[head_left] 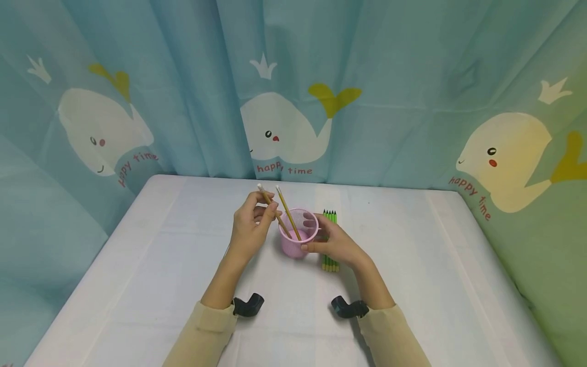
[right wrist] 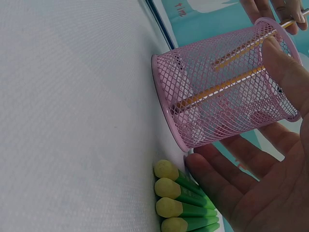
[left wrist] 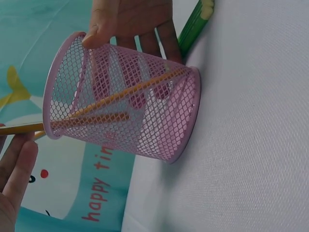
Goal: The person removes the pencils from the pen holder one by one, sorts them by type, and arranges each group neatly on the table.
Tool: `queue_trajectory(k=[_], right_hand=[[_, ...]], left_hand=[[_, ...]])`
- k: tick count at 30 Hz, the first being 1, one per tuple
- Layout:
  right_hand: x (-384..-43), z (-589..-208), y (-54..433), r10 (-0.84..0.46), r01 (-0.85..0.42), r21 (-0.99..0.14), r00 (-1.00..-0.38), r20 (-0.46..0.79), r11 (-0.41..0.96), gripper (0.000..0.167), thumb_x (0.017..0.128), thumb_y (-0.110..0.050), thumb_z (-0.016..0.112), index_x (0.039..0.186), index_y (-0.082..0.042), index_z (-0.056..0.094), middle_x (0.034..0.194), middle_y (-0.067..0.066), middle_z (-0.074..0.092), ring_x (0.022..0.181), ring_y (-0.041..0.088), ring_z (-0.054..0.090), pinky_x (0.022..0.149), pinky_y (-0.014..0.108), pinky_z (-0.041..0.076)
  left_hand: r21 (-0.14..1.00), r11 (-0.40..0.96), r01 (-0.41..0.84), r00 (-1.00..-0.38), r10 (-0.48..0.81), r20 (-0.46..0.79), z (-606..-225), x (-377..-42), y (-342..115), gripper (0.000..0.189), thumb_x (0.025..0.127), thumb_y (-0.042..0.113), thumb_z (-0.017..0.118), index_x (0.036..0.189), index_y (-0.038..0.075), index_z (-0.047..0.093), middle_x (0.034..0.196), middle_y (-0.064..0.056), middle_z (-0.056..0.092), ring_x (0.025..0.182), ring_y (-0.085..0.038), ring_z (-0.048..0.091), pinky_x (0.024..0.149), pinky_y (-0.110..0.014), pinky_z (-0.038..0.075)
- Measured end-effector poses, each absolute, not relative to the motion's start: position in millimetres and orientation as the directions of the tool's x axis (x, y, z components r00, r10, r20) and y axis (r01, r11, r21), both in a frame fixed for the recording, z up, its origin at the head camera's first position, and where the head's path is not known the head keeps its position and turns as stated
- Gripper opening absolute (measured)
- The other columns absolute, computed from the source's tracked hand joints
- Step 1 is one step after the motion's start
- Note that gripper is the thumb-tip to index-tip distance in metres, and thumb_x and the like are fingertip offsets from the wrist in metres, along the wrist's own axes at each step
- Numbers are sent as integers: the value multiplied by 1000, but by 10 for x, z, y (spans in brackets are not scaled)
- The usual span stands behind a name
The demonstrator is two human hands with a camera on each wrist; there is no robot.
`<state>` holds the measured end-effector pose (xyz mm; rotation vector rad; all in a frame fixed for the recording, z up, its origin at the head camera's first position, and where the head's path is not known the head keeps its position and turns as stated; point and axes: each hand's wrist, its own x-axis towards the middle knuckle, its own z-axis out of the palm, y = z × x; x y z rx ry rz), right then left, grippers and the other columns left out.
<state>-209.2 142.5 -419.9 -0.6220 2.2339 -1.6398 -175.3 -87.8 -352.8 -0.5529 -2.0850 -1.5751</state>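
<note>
A pink mesh pencil cup stands upright on the table. My right hand holds it from the right, thumb on the near side and fingers around the far side. One yellow pencil leans inside, its lower end at the cup's bottom. My left hand pinches a second yellow pencil by its upper part. That pencil's lower end hangs inside the cup, above the bottom, in the left wrist view. Both pencils have their white ends up. Beside the right hand lie several green pencils in a row, partly hidden by it.
A pale cloth covers the table. Behind it hangs a blue curtain with whale prints. A thin dark stick-like thing lies beyond the cup in the right wrist view; its kind cannot be made out.
</note>
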Motion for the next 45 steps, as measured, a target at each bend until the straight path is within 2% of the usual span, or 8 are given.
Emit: queue_trajectory(k=[6, 13, 17, 29, 36, 45], right_hand=[[-2084, -4203, 1423, -504, -165, -952, -863, 13, 259, 78, 80, -15, 84, 147, -10, 43, 146, 14, 52, 129, 34, 54, 108, 48, 47], [-2073, -4205, 1419, -503, -160, -951, -864, 6, 263, 77, 81, -14, 83, 146, -8, 44, 145, 16, 52, 129, 35, 54, 108, 49, 46], [-2082, -4211, 1424, -503, -158, -951, -864, 3, 267, 76, 81, -14, 83, 145, -8, 44, 145, 15, 52, 129, 35, 54, 109, 50, 46], [-2079, -4187, 1423, -497, -162, -944, -868, -2, 286, 78, 80, -17, 84, 146, -10, 44, 144, 13, 53, 129, 31, 55, 108, 47, 47], [-2085, -4193, 1422, -501, -167, -945, -865, 3, 281, 78, 81, -20, 84, 146, -9, 44, 145, 14, 52, 129, 32, 55, 108, 47, 47], [-2079, -4173, 1420, -504, -156, -949, -864, -4, 274, 77, 81, -14, 83, 147, -8, 43, 146, 16, 50, 131, 35, 53, 110, 51, 44]], left_hand=[[750, 270, 603, -785, 36, 619, -3531, -1753, -875, 19, 95, -8, 58, 113, -13, 56, 98, -24, 64, 79, -39, 72, 66, -41, 62], [751, 280, 597, -788, 30, 615, -3526, -1742, -871, 20, 92, -12, 58, 112, -13, 57, 96, -24, 65, 79, -39, 71, 68, -30, 61], [739, 280, 613, -775, 31, 631, -3521, -1739, -870, 21, 91, -12, 60, 112, -13, 57, 96, -24, 64, 76, -37, 71, 67, -39, 62], [733, 292, 615, -772, 29, 635, -3543, -1758, -873, 23, 91, -7, 66, 112, -11, 58, 96, -22, 65, 74, -34, 70, 66, -38, 62], [725, 316, 612, -771, 32, 636, -3536, -1752, -870, 22, 90, -7, 67, 111, -10, 59, 97, -23, 66, 75, -33, 70, 66, -43, 61], [719, 334, 609, -769, 26, 639, -3531, -1747, -869, 23, 90, -6, 67, 111, -9, 59, 98, -22, 66, 76, -34, 69, 67, -43, 61]])
